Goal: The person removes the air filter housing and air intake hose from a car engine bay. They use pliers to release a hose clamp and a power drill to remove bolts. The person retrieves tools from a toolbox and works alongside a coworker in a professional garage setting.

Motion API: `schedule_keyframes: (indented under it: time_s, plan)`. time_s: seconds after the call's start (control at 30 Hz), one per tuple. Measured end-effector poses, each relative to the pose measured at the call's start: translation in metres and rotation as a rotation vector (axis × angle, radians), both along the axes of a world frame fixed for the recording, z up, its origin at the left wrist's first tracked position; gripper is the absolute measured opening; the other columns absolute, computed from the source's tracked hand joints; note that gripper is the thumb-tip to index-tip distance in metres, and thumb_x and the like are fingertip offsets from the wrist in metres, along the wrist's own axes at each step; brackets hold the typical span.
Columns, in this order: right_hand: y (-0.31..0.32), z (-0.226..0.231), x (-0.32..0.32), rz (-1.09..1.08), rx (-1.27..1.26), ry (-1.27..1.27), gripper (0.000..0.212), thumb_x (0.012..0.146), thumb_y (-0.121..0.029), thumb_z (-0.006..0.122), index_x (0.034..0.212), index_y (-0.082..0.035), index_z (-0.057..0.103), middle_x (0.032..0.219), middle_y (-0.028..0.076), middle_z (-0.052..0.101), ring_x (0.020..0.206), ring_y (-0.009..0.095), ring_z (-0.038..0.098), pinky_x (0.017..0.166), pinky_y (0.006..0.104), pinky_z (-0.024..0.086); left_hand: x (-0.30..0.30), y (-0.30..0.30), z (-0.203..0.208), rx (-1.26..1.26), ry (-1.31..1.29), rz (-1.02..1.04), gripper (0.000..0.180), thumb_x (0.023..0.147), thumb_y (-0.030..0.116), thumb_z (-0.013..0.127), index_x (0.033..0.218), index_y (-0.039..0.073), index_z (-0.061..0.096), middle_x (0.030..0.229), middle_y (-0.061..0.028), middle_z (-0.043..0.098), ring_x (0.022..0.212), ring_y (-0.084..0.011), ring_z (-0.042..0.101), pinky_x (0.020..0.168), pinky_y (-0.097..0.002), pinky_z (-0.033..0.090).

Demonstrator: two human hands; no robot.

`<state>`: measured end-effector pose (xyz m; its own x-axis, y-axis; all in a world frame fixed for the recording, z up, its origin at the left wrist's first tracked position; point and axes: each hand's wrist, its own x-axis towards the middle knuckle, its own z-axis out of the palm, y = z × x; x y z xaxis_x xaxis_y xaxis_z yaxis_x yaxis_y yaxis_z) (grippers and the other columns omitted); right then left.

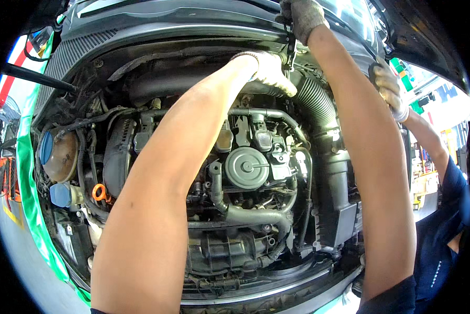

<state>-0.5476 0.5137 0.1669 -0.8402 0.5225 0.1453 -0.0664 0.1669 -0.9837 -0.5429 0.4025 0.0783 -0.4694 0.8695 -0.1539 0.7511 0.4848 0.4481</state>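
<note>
Both my hands wear pale, soiled work gloves. My left hand (269, 74) reaches to the back of the engine bay, beside a black ribbed intake hose (317, 102). Its fingers are bent and pressed together, and what lies under them is hidden. Higher up, by the base of the windshield, my right hand (305, 23) closes round the top of a dark, slim upright bar (291, 51). The bar's lower end comes down right beside my left hand; its exact kind does not show. Below my arms lies the engine (247, 167), with a round black cover in its middle.
Another person's gloved hand (388, 86) rests at the car's right edge. A prop rod (38, 77) crosses at left. A green cover (28, 152) lines the left fender. A coolant tank (60, 157) and orange dipstick ring (99, 192) stand left; an air duct (335, 180) runs right.
</note>
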Motion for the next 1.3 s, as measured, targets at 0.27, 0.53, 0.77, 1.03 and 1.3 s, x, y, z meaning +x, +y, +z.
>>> schedule_keyframes:
  time_s: [0.27,0.53,0.77,1.03,1.3]
  plan:
    - [-0.056,-0.003,0.043,-0.065,0.708,0.053,0.038,0.095,-0.04,0.07,0.113,-0.008,0.067,0.084,0.012,0.068,0.075,0.026,0.066,0.074,0.039,0.053,0.0,-0.008,-0.004,-0.068,0.068,-0.05,0.072,0.074,0.08,0.072,0.057,0.01,0.061,0.055,-0.0043,0.056,0.05,-0.0185,0.052,0.052,-0.0362,0.046]
    - [-0.009,-0.005,-0.001,-0.156,0.565,0.164,0.037,0.095,-0.041,0.065,0.109,-0.006,0.064,0.092,0.011,0.065,0.082,0.02,0.058,0.067,0.0386,0.05,0.002,0.003,0.005,-0.193,0.111,-0.072,0.078,0.077,0.085,0.063,0.059,0.009,0.065,0.057,-0.0066,0.06,0.05,-0.0212,0.057,0.054,-0.0369,0.051]
    - [-0.015,0.003,0.033,-0.237,0.152,0.056,0.041,0.091,-0.047,0.07,0.097,-0.006,0.07,0.08,0.006,0.066,0.073,0.019,0.061,0.067,0.0368,0.05,0.007,0.002,0.001,-0.225,0.095,-0.068,0.07,0.08,0.077,0.067,0.054,0.013,0.059,0.051,-0.004,0.054,0.044,-0.0193,0.052,0.047,-0.0358,0.046]
    - [-0.003,-0.009,0.033,-0.112,-0.197,0.315,0.029,0.093,-0.036,0.071,0.082,-0.011,0.061,0.065,-0.001,0.052,0.054,0.012,0.047,0.053,0.0325,0.043,0.011,-0.009,0.004,-0.095,0.164,-0.057,0.078,0.07,0.071,0.078,0.105,0.001,0.079,0.101,-0.017,0.077,0.088,-0.0293,0.073,0.082,-0.0425,0.057]
    - [-0.022,-0.015,0.078,-0.195,-0.094,0.507,0.021,0.093,-0.029,0.07,0.083,-0.014,0.059,0.066,-0.003,0.051,0.054,0.011,0.047,0.051,0.0321,0.048,0.017,-0.012,0.011,-0.135,0.091,-0.026,0.086,0.069,0.065,0.081,0.121,-0.003,0.072,0.119,-0.0218,0.074,0.107,-0.0336,0.071,0.094,-0.0431,0.056]
